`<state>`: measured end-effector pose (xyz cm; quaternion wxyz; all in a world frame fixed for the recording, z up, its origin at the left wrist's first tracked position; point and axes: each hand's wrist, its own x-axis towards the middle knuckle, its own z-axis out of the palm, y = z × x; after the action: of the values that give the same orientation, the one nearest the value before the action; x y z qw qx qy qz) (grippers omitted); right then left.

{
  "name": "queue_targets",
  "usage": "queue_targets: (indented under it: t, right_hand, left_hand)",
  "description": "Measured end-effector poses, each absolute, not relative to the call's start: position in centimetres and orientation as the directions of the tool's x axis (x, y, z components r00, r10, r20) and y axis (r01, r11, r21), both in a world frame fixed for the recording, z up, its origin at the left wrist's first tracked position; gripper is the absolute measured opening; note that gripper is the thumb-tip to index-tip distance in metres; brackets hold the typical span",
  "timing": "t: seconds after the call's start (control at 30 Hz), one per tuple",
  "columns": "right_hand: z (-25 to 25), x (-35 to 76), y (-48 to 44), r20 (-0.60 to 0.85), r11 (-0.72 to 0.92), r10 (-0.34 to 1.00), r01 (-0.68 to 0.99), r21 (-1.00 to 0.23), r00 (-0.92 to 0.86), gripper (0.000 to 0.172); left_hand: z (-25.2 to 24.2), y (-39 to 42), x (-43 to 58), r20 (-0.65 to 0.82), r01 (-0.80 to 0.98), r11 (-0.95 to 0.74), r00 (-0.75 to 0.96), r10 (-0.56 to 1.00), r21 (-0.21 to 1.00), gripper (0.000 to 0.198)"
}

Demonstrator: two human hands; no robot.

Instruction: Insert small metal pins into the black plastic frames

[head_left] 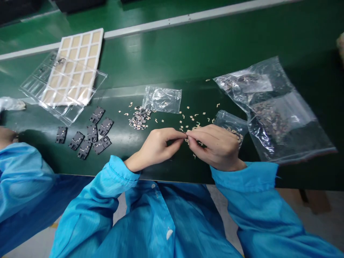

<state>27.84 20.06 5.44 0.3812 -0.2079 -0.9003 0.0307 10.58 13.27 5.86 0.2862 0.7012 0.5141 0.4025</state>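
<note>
Your left hand [162, 145] and right hand [215, 145] meet at the fingertips, each pinched; anything between them is too small to make out. Tiny gold-coloured pieces [198, 125] lie scattered beside your right hand, near a small clear bag [243, 125] and a larger bag [298, 139]. Beyond your left hand, a silvery heap [139, 118] sits against a flat clear packet [162, 99]. To the left, you have seven black parts [76, 140] on the green table [188, 53], below a white tray [84, 39] and a clear tray [34, 83] that overlap.
</note>
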Motion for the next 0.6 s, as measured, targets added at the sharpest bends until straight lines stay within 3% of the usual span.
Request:
queue_targets:
  t: [0.13, 0.3, 0.5, 0.6]
  right_hand:
    - [5.7, 28.4, 20.5, 0.698, 0.891, 0.441, 0.365, -0.269, -0.564, 0.016]
    - [5.8, 30.8, 21.8, 0.642, 0.815, 0.538, 0.533, -0.228, -0.547, 0.015]
    - [5.6, 33.4, 22.8, 0.474, 0.739, 0.625, 0.666, -0.103, -0.620, 0.020]
    - [6.1, 33.4, 22.0, 0.474, 0.742, 0.627, 0.659, -0.122, -0.618, 0.029]
  left_hand:
    - [5.9, 13.5, 10.0, 0.318, 0.454, -0.327, 0.099, 0.943, 0.829, 0.015]
    - [6.0, 13.1, 7.7, 0.514, 0.640, -0.360, -0.065, 0.855, 0.679, 0.011]
    - [6.5, 12.6, 6.0, 0.370, 0.553, -0.175, -0.265, 0.890, 0.815, 0.012]
    - [6.7, 12.8, 5.9, 0.307, 0.418, -0.156, -0.323, 0.895, 0.895, 0.014]
